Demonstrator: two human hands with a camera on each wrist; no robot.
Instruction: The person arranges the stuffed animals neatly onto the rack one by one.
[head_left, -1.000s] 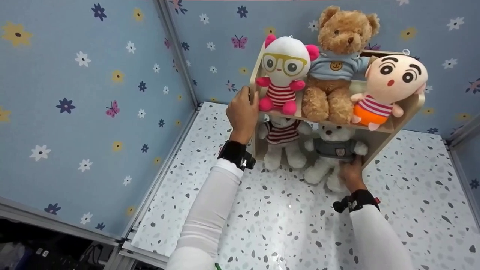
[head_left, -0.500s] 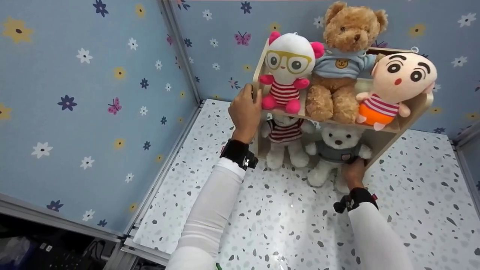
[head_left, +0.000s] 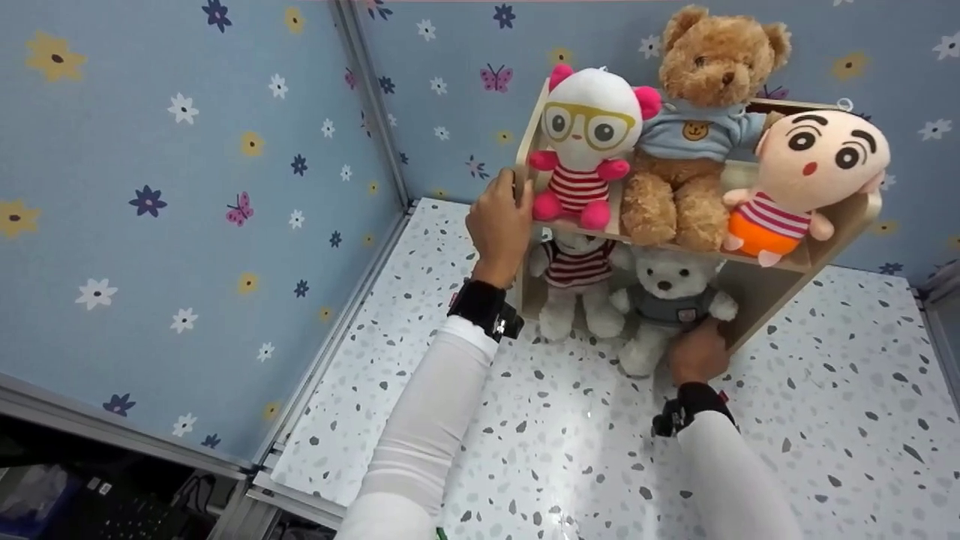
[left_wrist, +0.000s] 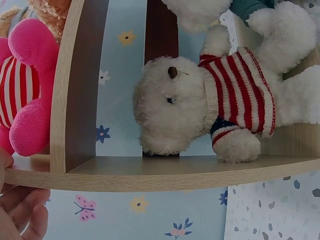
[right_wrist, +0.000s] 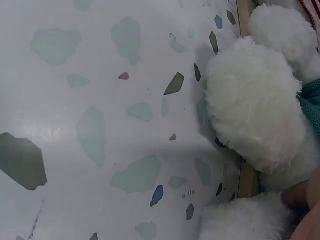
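A small wooden shelf [head_left: 757, 289] stands tilted on the speckled table [head_left: 570, 450], close to the flowered back wall [head_left: 450, 82]. The left hand [head_left: 499, 225] grips the shelf's left side panel, fingers curled round its front edge at the height of the upper board. The right hand [head_left: 696, 352] is at the shelf's lower front edge, on a white bear in a grey jumper [head_left: 667, 300]; how its fingers lie cannot be told, since the bear's legs hide them.

On the upper board sit a white doll with yellow glasses [head_left: 589, 142], a brown bear [head_left: 697, 127] and a round-headed doll in orange shorts [head_left: 802, 180], the last leaning out past the board's front edge. In the lower compartment, beside the grey-jumpered bear, sits a white bear in a red striped top [head_left: 574, 281], its feet over the shelf's bottom edge.

In front of the shelf and to its right the table lies open. To the shelf's left, a strip of table runs to the side wall [head_left: 187, 225].
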